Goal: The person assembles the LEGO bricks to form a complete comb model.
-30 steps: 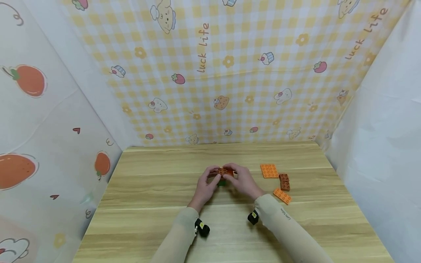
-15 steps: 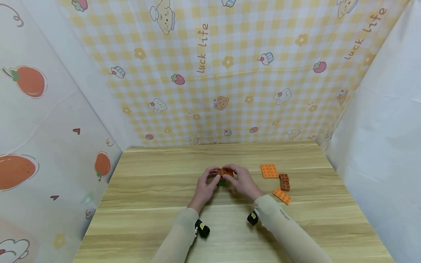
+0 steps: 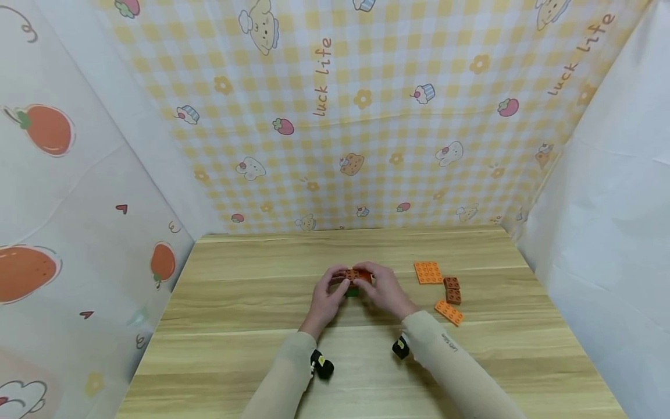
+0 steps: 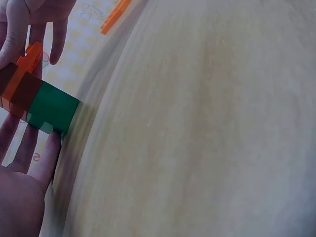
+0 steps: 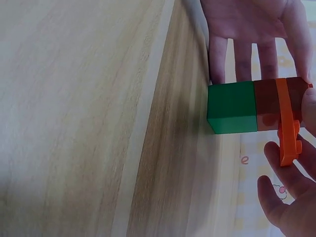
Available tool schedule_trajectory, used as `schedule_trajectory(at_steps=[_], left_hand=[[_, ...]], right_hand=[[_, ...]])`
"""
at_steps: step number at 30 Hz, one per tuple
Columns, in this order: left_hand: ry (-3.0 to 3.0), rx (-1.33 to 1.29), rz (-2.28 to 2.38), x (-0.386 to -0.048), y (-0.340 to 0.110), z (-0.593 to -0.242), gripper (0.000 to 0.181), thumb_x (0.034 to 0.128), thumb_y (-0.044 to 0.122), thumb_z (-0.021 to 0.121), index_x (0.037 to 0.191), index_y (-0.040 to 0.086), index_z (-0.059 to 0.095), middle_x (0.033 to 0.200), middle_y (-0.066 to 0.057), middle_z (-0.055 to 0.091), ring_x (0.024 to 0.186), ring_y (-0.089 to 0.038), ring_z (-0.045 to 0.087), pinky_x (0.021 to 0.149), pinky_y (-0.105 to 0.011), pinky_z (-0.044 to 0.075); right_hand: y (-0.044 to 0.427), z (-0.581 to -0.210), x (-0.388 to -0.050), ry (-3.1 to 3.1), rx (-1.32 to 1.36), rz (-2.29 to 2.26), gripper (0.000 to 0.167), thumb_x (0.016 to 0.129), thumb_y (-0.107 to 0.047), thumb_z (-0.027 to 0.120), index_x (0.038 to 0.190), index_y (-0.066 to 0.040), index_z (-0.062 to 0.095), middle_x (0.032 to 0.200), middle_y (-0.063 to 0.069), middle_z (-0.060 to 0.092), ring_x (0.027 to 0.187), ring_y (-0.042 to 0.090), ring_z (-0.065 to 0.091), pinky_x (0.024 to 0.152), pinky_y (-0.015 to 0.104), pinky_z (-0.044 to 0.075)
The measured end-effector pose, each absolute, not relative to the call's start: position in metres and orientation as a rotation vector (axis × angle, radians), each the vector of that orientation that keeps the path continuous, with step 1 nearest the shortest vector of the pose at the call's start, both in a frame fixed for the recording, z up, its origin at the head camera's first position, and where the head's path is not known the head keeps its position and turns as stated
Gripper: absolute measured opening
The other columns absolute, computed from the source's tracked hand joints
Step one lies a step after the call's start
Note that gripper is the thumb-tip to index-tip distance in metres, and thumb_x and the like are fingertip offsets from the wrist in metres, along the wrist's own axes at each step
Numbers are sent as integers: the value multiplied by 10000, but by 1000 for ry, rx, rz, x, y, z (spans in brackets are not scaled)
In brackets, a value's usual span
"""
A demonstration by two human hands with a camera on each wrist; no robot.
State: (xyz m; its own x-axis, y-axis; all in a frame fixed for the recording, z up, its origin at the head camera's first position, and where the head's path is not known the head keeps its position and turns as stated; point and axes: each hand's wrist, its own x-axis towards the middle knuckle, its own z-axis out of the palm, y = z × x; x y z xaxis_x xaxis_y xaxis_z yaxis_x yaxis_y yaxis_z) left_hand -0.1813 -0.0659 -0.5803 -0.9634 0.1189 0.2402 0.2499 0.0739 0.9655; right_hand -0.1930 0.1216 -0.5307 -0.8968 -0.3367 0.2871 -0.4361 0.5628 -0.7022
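Grip, left: the left hand (image 3: 327,295) held the block stack (image 5: 261,98), thumb to its near side, fingers behind it on the far side.
Grip, right: the right hand (image 3: 386,286) pinched the same stack near its top, thumb on the upper brown brick (image 5: 295,94).
Step in hand: apparently pressing the upper brown brick onto the orange plate (image 5: 288,148) beneath it.
Next move: seemed to call for even downward pressure with the base steadied, so that the joint sat flush.
Stack, place: between the hands, toward the far side of the tabletop (image 3: 251,291); whether its foot touched down was hard to tell.
Stack, look: smooth-sided green brick (image 4: 54,106) lowest, lower brown brick (image 4: 27,91) above, then the thin orange plate jutting right with bare studs, upper brown brick on top; the column looked upright.
Loose pieces: right of the hands lay two orange plates (image 3: 428,272) side by side, two brown bricks (image 3: 452,294) just nearer and farther right, and a single orange plate (image 3: 449,312) nearest.
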Motion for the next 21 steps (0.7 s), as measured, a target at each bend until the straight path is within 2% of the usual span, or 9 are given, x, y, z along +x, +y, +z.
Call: schedule_trajectory(at_steps=[9, 12, 18, 21], left_hand=[[-2225, -336, -2030, -172, -62, -564, 287, 1048, 48, 619, 1334, 64, 634, 1294, -207, 659, 1235, -433, 600, 1038, -599, 463], [-2205, -377, -2025, -167, -63, -555, 290, 1049, 50, 616, 1338, 34, 627, 1289, -211, 661, 1225, -430, 606, 1048, -593, 460], [-2200, -432, -2015, -166, -64, -553, 325, 1051, 61, 618, 1356, -47, 596, 1282, -246, 659, 1217, -456, 602, 1072, -654, 420], [-2216, -423, -2007, -166, -65, -551, 323, 1050, 71, 624, 1354, -38, 601, 1277, -229, 668, 1214, -438, 610, 1067, -637, 429]], right_hand=[[119, -530, -192, -2673, 644, 1257, 308, 955, -82, 775, 1254, -43, 710, 1207, 113, 744, 1120, 272, 709, 984, 465, 560], [120, -529, -192, -2693, 638, 1253, 313, 967, -94, 764, 1269, -37, 704, 1222, 116, 740, 1139, 277, 704, 1003, 469, 552], [122, -528, -192, -2747, 634, 1223, 324, 991, -136, 741, 1299, -46, 693, 1240, 106, 736, 1173, 272, 694, 1028, 464, 540], [122, -527, -193, -2743, 656, 1212, 329, 995, -140, 737, 1306, -45, 687, 1239, 107, 736, 1166, 271, 698, 1021, 467, 545]])
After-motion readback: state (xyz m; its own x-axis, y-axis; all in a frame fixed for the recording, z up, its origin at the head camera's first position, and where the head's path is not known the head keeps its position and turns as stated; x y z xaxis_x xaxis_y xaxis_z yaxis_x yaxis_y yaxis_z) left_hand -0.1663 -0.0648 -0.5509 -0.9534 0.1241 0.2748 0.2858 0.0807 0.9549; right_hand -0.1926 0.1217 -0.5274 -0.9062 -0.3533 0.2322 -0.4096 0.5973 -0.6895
